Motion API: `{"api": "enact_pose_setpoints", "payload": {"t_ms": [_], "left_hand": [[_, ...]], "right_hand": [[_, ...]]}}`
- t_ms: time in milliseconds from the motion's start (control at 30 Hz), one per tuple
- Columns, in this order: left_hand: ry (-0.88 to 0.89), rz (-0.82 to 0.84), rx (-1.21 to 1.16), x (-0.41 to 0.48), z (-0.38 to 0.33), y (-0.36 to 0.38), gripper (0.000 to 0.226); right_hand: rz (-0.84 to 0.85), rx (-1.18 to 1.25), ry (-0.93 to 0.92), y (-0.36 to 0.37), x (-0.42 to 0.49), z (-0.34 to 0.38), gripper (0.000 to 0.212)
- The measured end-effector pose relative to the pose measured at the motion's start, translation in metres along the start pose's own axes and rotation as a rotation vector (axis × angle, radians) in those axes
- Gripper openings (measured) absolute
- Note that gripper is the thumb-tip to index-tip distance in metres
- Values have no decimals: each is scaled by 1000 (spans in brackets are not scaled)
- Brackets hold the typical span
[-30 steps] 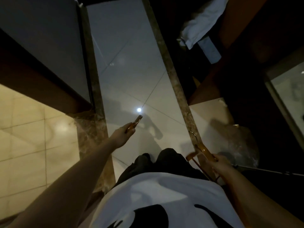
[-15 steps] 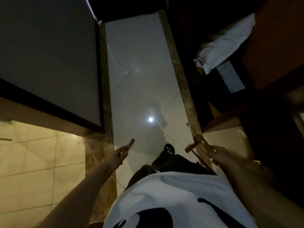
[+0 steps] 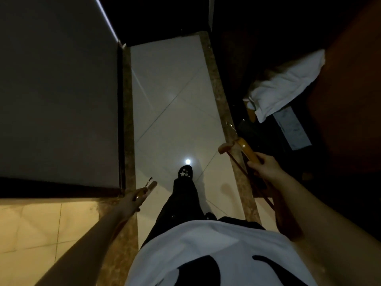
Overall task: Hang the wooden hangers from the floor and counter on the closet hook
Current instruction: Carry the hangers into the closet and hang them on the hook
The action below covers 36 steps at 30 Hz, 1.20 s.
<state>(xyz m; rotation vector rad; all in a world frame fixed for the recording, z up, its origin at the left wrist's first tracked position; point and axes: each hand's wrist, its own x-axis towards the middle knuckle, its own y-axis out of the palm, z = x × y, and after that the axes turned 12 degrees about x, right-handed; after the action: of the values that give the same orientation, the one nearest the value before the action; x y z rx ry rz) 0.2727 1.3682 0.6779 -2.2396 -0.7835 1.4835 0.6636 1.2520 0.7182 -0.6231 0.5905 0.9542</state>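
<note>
Left hand point(image 3: 132, 200): fingers wrapped round the first hanger point(image 3: 146, 190), low beside the legs point(image 3: 183, 203).
Right hand point(image 3: 266, 168): fingers gripped the second hanger point(image 3: 245, 146), out right above the floor point(image 3: 165, 89).
Carrying: probably best kept apart and off the legs; the closet hook was unseen.
Direction: both long axes ran forward, metal hooks leading.

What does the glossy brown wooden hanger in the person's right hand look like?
The glossy amber-brown wooden hanger looks varnished, with curved shoulders, a small silvery metal hook at its far tip and a thin dark crossbar running back under the wrist. One rounded shoulder end juts left; the other is hidden. It hangs tilted above the floor, gripped on one shoulder by the right hand; nothing else visibly touches it.
</note>
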Motion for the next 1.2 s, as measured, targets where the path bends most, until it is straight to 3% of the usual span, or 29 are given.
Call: {"api": "enact_pose_setpoints", "payload": {"t_ms": [233,400,500,600,767,867,967,1033,1200], "left_hand": [[185,70,77,116,-103,-84,49],[346,112,162,183,-174,-138,45],[386,139,203,208,-198,-161,43],[376,182,233,234,-207,-180,57],[283,233,281,267,-218,-201,60],[287,227,306,293,-244,-213,78],[323,222,307,319,-288,-223,83],[364,223,313,330,-329,-230,78],[553,170,327,353,-441,-235,40]], "right_hand": [[-131,42,208,2,37,10,40],[-260,53,339,0,49,10,44],[-330,70,387,-1,57,16,37],[-363,124,420,-1,74,31,40],[-354,215,413,-13,119,73,45],[-332,245,347,-24,154,111,48],[-434,157,285,-42,183,146,47],[-493,97,238,-57,196,166,38],[-584,20,76,-108,214,211,17]]}}
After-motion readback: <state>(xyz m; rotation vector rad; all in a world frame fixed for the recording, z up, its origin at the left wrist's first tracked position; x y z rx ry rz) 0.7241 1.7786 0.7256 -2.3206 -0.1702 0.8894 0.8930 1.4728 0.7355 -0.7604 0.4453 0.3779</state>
